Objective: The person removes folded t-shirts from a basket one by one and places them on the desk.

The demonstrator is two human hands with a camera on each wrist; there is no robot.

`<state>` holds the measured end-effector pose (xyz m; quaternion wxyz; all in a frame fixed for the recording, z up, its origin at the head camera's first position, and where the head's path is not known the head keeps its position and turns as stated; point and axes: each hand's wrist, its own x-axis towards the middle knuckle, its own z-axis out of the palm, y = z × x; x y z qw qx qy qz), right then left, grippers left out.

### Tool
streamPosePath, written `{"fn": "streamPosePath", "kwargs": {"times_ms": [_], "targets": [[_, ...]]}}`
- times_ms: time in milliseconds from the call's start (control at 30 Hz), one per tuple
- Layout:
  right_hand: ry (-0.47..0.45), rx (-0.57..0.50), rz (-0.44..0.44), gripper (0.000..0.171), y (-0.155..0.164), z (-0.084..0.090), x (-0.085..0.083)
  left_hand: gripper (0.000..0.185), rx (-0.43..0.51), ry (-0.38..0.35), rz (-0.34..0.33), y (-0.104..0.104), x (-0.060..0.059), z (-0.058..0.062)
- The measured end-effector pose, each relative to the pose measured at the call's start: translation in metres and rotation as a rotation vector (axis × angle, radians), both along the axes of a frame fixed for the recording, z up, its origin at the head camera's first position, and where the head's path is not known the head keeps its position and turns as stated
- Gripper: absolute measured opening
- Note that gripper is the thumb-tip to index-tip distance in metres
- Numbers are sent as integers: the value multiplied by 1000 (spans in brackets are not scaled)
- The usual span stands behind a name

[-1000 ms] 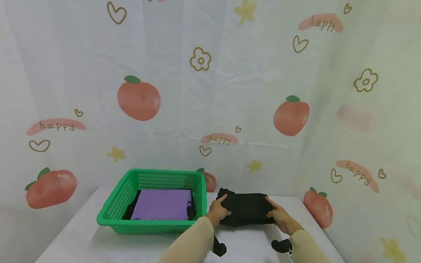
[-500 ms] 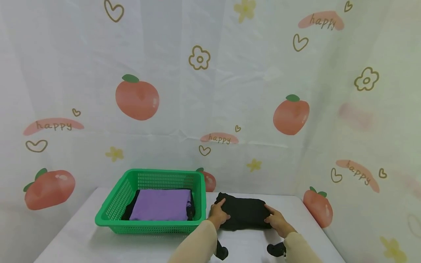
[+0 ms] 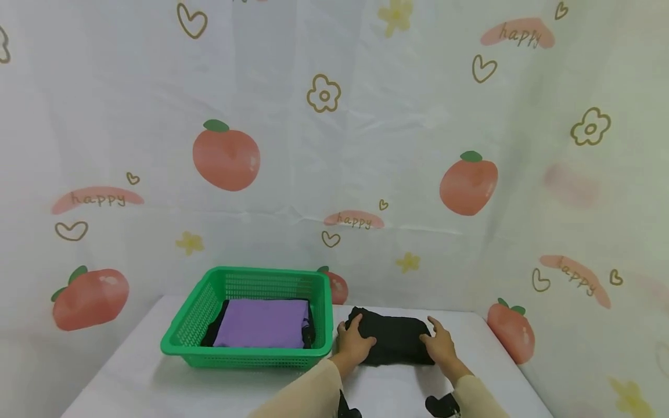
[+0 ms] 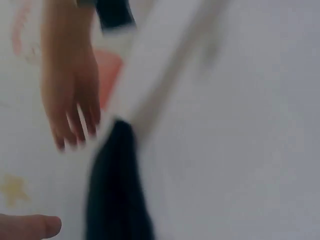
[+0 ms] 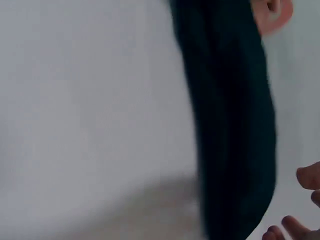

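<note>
Left hand (image 3: 355,343) lies flat on the left end of the folded black cloth (image 3: 393,342), fingers spread and relaxed, gripping nothing. Right hand (image 3: 440,343) rests on the cloth's right end the same way, fingers straight, thumb out. The cloth lies between and under both hands on the white desk (image 3: 136,383). Just left of the left hand sits a green basket (image 3: 190,331), nearly touching the cloth, with a folded purple cloth (image 3: 261,323) inside. Wrist views are blurred; they show only the cloth's dark edge and fingertips.
</note>
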<state>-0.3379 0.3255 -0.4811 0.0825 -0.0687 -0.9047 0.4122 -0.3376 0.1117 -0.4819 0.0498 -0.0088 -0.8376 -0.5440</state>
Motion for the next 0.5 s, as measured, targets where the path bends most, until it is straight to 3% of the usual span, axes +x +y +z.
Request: {"fn": "streamPosePath", "kwargs": {"times_ms": [133, 233, 300, 367, 500], "targets": [[131, -80, 37, 52, -30, 24, 5, 60, 92, 24, -256, -25, 15, 29], [196, -168, 102, 48, -65, 43, 13, 51, 220, 78, -493, -63, 13, 48], [218, -229, 169, 46, -90, 54, 21, 45, 287, 115, -572, -93, 8, 56], [207, -283, 247, 47, -114, 64, 28, 41, 314, 166, -582, -124, 1, 63], [168, -351, 405, 50, -155, 75, 32, 40, 250, 214, -393, -187, -14, 75]]}}
